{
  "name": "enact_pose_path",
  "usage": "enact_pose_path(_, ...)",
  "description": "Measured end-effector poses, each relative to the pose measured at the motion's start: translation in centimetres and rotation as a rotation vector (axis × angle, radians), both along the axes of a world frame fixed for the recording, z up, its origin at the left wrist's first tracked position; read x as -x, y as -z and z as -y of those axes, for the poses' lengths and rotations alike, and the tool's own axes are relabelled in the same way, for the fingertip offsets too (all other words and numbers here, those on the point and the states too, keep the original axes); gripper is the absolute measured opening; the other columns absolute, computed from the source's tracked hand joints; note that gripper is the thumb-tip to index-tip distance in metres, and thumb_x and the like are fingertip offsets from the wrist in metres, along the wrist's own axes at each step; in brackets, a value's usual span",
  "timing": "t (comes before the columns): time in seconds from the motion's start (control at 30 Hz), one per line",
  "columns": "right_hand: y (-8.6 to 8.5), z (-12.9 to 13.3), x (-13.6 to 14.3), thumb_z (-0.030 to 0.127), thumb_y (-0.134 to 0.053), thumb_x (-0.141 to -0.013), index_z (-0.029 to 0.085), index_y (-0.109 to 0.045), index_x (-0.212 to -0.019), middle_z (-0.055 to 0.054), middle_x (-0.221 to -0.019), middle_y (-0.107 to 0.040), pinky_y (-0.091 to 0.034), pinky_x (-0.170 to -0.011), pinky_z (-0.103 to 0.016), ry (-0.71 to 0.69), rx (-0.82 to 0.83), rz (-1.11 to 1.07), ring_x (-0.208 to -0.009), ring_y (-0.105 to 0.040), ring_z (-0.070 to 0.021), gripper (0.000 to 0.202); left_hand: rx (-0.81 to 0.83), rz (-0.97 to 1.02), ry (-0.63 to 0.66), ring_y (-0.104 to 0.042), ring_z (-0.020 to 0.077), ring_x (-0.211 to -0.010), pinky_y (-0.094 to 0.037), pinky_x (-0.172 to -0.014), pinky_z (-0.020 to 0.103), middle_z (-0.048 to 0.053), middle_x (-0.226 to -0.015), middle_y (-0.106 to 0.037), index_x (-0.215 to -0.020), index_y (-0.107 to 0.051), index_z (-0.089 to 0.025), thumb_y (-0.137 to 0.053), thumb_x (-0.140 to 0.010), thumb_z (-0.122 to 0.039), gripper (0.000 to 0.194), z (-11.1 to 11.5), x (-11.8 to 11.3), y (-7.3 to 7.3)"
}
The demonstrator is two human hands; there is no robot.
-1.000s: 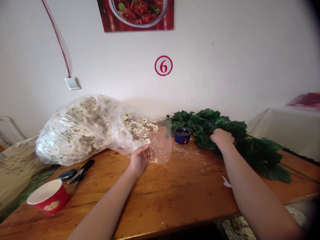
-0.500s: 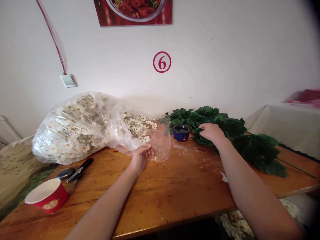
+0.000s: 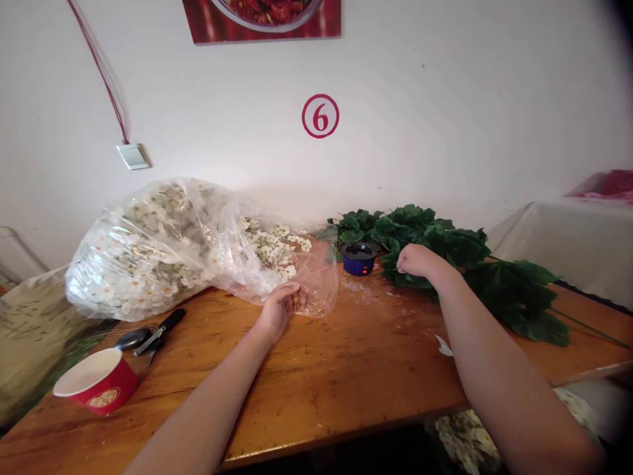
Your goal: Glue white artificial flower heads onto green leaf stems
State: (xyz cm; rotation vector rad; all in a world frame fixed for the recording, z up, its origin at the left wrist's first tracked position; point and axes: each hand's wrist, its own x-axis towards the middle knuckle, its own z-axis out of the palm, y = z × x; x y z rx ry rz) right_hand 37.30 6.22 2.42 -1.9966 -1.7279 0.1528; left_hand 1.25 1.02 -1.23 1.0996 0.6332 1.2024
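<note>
My left hand (image 3: 281,309) is at the near edge of a clear plastic bag (image 3: 225,254), its fingers curled and the thin film apparently pinched between them. White artificial flowers (image 3: 277,247) spill toward the bag's mouth. On the right, my right hand (image 3: 415,259) bends down at the near side of a pile of green artificial leaves (image 3: 462,247). Its fingers are closed against a leaf, and the fingertips are partly hidden. Just left of that hand sits a small dark blue pot (image 3: 359,259) with a lit red light and a dark inside.
A red and white paper cup (image 3: 96,382) stands at the table's left, near keys (image 3: 153,340) and a dark rounded object (image 3: 132,338). A white scrap (image 3: 444,346) lies by my right forearm. More white flowers (image 3: 467,442) show below the wooden table's (image 3: 346,376) front edge.
My right hand has curled its fingers in and its wrist is more bent at the leaves. My left hand stays at the bag. The view has tilted down slightly.
</note>
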Motion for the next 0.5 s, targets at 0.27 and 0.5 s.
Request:
enact_pose_path(0.27,-3.0,2.2,-0.8,0.024,-0.069,-0.063,0.019,-0.075,-0.070,-0.008,-0.089,-0.074,-0.048,-0.069,-0.030,-0.123,0.009,-0.275,-0.083,-0.066,-0.0236,0.011,-0.019,-0.017,0.013,-0.050,0.0121,-0.055,-0.036,-0.055,0.024,0.004,-0.058,-0.057,-0.075,-0.070,-0.011,-0.058,-0.075,-0.028,0.021,-0.4,0.2,0.4)
enact_pose_path(0.5,-3.4,3.4,-1.4,0.031,-0.070,-0.061,0.021,-0.072,-0.070,-0.004,-0.078,-0.071,-0.047,-0.067,-0.030,-0.229,-0.129,-0.659,-0.079,-0.062,-0.0219,0.013,-0.008,-0.045,0.012,-0.050,0.0122,-0.055,-0.036,-0.055,0.024,0.005,-0.057,-0.057,-0.074,-0.070,-0.011,-0.058,-0.074,-0.029,0.022,-0.2,0.0,0.4)
